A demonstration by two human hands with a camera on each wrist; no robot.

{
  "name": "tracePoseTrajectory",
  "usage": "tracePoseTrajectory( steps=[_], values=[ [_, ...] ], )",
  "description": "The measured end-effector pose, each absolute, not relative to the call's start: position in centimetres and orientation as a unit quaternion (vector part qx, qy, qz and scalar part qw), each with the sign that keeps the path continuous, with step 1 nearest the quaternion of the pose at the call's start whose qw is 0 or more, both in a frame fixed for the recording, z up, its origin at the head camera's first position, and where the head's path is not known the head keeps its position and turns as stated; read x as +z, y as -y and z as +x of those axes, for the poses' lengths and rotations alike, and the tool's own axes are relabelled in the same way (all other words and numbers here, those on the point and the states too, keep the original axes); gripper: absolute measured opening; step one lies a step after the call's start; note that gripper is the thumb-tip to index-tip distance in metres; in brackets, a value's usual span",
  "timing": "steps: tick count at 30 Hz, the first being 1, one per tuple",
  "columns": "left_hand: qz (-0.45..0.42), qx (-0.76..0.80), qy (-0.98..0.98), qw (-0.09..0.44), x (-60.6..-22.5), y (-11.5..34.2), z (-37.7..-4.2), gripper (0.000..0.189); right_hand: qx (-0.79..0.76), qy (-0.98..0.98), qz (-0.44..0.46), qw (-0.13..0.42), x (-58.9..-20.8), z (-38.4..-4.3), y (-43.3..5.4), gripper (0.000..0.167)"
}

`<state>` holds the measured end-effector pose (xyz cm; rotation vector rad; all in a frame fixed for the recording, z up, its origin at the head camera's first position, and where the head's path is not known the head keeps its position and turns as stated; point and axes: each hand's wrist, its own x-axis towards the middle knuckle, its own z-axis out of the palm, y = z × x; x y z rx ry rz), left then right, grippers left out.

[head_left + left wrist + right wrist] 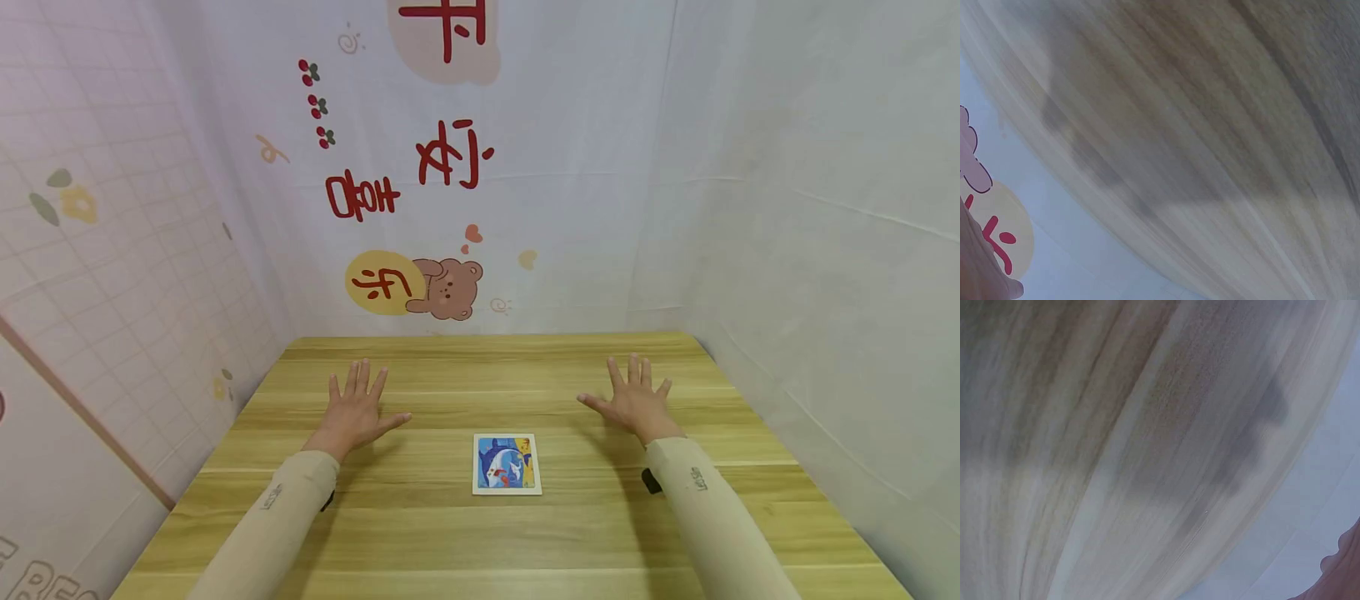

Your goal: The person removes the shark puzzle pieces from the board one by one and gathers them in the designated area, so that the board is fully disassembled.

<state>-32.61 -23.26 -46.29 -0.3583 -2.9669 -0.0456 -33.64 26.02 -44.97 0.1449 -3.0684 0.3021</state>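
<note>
A small square picture puzzle [507, 464] in a white frame lies near the middle of the wooden table, showing a blue-and-white shark or whale. To its left, my left hand [356, 414] is spread palm down with fingers straight and thumb pointing inward. My right hand [636, 405] is spread the same way on the other side, a shadow beneath it. Both hands are apart from the puzzle and hold nothing. Each wrist view catches just part of its hand at a lower corner, the left hand [985, 269] and the right hand [1338, 575].
The wooden table [450, 546] reaches back to a white cloth wall [585, 208] printed with red characters and a bear. More cloth hangs along the left side [112, 275] and the right side [840, 275]. Dark straps show under both sleeves [712, 508].
</note>
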Motion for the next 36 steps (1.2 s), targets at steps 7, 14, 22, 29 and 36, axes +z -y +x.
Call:
tracePoseTrajectory(
  steps=[7, 14, 22, 29, 36],
  values=[
    [-0.127, -0.014, 0.988, 0.087, -46.1, 23.0, -32.7, 0.104, 0.097, 0.994, 0.048, 0.031, -45.7, -34.0, -26.4, 0.105],
    [-0.140, -0.024, 0.986, 0.085, -45.7, 22.0, -32.7, 0.103, 0.105, 0.992, 0.052, 0.039, -45.3, -33.9, -26.2, 0.098],
    [-0.159, -0.054, 0.984, 0.062, -44.4, 19.3, -32.7, 0.104, 0.114, 0.990, 0.067, 0.037, -43.9, -33.5, -25.5, 0.088],
    [-0.175, -0.096, 0.977, 0.079, -43.1, 16.0, -32.7, 0.099, 0.116, 0.990, 0.080, 0.028, -43.2, -33.6, -24.5, 0.083],
    [-0.180, -0.153, 0.968, 0.090, -43.9, 12.4, -32.5, 0.092, 0.145, 0.985, 0.090, 0.024, -42.8, -33.9, -23.5, 0.077]
  ],
)
